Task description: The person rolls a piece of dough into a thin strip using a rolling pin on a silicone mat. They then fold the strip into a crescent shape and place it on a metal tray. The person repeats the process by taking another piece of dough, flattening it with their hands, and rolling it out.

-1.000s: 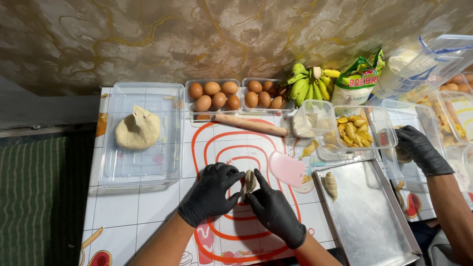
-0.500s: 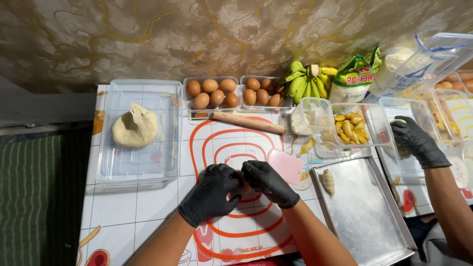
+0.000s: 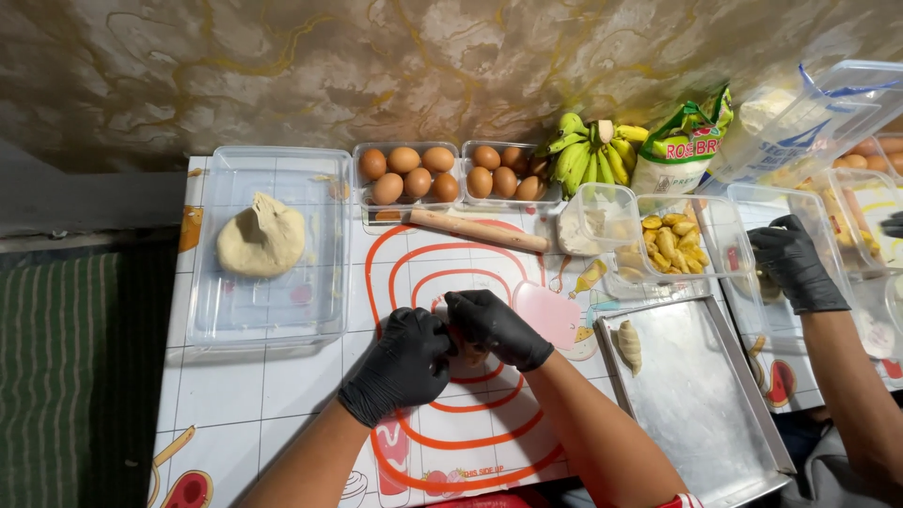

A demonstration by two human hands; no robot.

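the fingers (image 3: pixel 428 331) of both black-gloved hands are curled in and pressed together over a small piece of dough, which is almost wholly hidden between them; only a pale sliver shows under the right hand's knuckles. the left hand (image 3: pixel 404 362) cups from the left, the right hand (image 3: pixel 497 326) closes over from the right and far side, so the piece seems to be pinched shut from both sides. its shape, long axis and the way it points cannot be told, since the gloves cover it. the hands hover over the middle of a white baking mat with orange rings (image 3: pixel 414 282), near the person.

going left to right: a clear plastic tray (image 3: pixel 273 310) on the far left holds a large ball of dough (image 3: pixel 261 237), kept within reach. next, far side, two clear boxes of brown eggs (image 3: pixel 456 171), and just near them a wooden rolling pin (image 3: pixel 475 229) lying across, its long axis running left to right and tilted slightly nearer at the right. then a bunch of green-yellow bananas (image 3: pixel 588 150), a green bag (image 3: pixel 682 141), and a clear tub of cut yellow banana pieces (image 3: pixel 670 240). near right, a metal baking tray (image 3: pixel 705 404) carries one finished folded pastry (image 3: pixel 629 344), its long axis running near to far. at the far right another person's gloved hand (image 3: pixel 795 263) rests by more clear tubs.
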